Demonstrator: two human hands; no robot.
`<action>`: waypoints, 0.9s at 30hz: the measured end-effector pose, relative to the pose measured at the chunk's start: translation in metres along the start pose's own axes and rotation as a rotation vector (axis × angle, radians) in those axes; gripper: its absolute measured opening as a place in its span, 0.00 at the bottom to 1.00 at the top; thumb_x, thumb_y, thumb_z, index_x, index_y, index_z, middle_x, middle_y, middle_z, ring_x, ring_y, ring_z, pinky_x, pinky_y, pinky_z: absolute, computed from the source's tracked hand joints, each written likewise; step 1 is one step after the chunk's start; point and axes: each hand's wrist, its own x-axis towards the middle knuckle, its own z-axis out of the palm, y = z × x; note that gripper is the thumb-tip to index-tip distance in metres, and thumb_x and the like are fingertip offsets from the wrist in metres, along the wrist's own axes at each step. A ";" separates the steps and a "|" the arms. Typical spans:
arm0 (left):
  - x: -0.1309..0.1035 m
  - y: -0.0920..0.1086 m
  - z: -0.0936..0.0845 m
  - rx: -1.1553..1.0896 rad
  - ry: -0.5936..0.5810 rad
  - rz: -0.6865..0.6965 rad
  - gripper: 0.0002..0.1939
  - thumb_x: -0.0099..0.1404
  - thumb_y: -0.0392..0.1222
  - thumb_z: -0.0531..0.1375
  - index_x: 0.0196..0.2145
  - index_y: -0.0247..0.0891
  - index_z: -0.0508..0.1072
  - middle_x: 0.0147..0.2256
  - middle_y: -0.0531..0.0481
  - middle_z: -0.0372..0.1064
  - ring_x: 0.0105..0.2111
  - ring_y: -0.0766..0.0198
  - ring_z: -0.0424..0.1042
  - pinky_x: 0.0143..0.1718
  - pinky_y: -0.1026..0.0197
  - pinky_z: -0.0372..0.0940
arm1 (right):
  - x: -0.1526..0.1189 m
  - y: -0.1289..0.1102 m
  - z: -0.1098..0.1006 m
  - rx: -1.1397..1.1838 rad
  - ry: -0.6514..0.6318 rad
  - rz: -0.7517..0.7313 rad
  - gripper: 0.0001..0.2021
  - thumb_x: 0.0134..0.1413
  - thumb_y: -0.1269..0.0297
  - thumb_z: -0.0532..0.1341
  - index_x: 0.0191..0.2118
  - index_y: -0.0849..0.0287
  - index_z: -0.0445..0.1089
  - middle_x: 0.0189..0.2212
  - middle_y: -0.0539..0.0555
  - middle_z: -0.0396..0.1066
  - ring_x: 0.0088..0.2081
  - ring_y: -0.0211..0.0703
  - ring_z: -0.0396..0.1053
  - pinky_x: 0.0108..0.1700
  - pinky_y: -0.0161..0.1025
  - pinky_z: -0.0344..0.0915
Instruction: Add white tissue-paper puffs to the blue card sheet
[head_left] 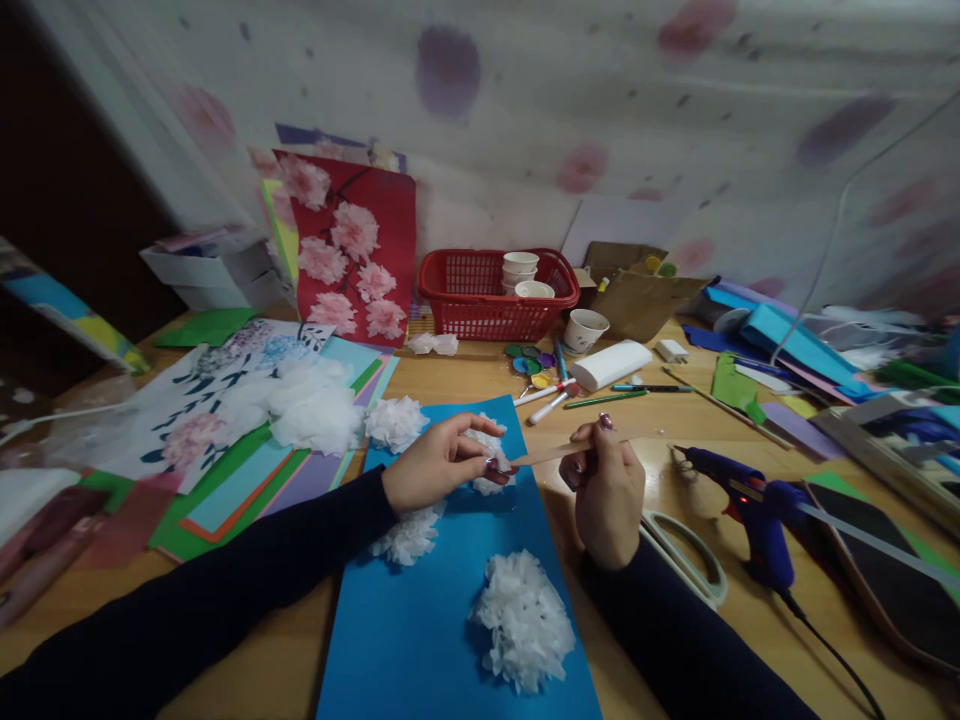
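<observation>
A blue sheet of card (442, 650) lies before me with several white tissue-paper flowers on it, one large flower (523, 622) near its front right. My left hand (439, 462) is over the far part of the card, thumb and fingertips pinched on a small white paper flower (491, 440). Closed around a flat wooden stick (551, 453) is my right hand (609, 490), just right of the card. The stick's tip points left and meets the flower by my left fingertips; whether it touches them I cannot tell.
Right of my right hand lie scissors (686, 560) and a blue glue gun (750, 510) with a cord. Behind are a red basket (487, 320), a paper cup (585, 330) and pens. White tissue paper (315, 405) and coloured sheets lie left, a red flower picture (356, 240) behind.
</observation>
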 end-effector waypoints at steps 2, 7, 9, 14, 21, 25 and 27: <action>0.000 -0.001 0.000 0.012 0.000 0.006 0.16 0.55 0.31 0.63 0.41 0.34 0.65 0.29 0.46 0.77 0.35 0.59 0.77 0.44 0.57 0.65 | 0.000 0.001 0.000 -0.005 -0.019 0.006 0.17 0.50 0.51 0.61 0.24 0.60 0.65 0.10 0.42 0.52 0.13 0.28 0.49 0.15 0.28 0.46; 0.000 -0.002 0.000 -0.019 -0.020 0.009 0.16 0.55 0.31 0.63 0.41 0.34 0.65 0.31 0.46 0.77 0.35 0.59 0.77 0.44 0.57 0.65 | -0.002 0.000 0.002 0.028 -0.056 0.020 0.17 0.50 0.51 0.61 0.23 0.60 0.65 0.11 0.42 0.52 0.13 0.29 0.50 0.15 0.28 0.47; 0.000 -0.002 0.000 -0.024 -0.031 0.008 0.16 0.56 0.30 0.62 0.41 0.34 0.64 0.31 0.46 0.77 0.35 0.59 0.77 0.44 0.57 0.65 | -0.002 -0.002 0.003 0.047 -0.063 0.023 0.17 0.50 0.51 0.61 0.23 0.60 0.64 0.10 0.42 0.52 0.13 0.29 0.50 0.15 0.29 0.47; 0.001 -0.001 -0.001 0.008 -0.005 0.020 0.15 0.55 0.31 0.62 0.41 0.34 0.65 0.31 0.45 0.77 0.36 0.59 0.77 0.44 0.58 0.65 | 0.000 -0.006 0.003 0.064 0.021 -0.037 0.16 0.51 0.53 0.60 0.22 0.60 0.63 0.10 0.42 0.52 0.13 0.28 0.49 0.15 0.28 0.47; -0.002 0.002 0.002 0.066 0.009 0.020 0.16 0.55 0.29 0.61 0.42 0.34 0.64 0.30 0.46 0.77 0.35 0.60 0.77 0.42 0.60 0.64 | 0.002 0.000 0.000 -0.020 -0.020 -0.010 0.17 0.51 0.51 0.61 0.22 0.60 0.63 0.10 0.41 0.51 0.12 0.28 0.47 0.14 0.28 0.46; -0.003 0.002 0.005 0.109 -0.004 -0.013 0.16 0.56 0.28 0.59 0.43 0.34 0.64 0.29 0.46 0.77 0.33 0.63 0.76 0.40 0.61 0.64 | -0.001 0.003 0.001 -0.051 -0.065 0.025 0.18 0.50 0.50 0.61 0.22 0.60 0.64 0.09 0.41 0.51 0.12 0.29 0.49 0.14 0.28 0.47; -0.004 0.002 0.005 0.115 -0.028 -0.016 0.16 0.56 0.29 0.59 0.43 0.34 0.64 0.29 0.46 0.77 0.32 0.63 0.76 0.40 0.60 0.65 | -0.001 0.003 0.001 -0.040 -0.094 0.045 0.18 0.50 0.50 0.61 0.22 0.60 0.64 0.09 0.41 0.51 0.12 0.29 0.49 0.14 0.28 0.47</action>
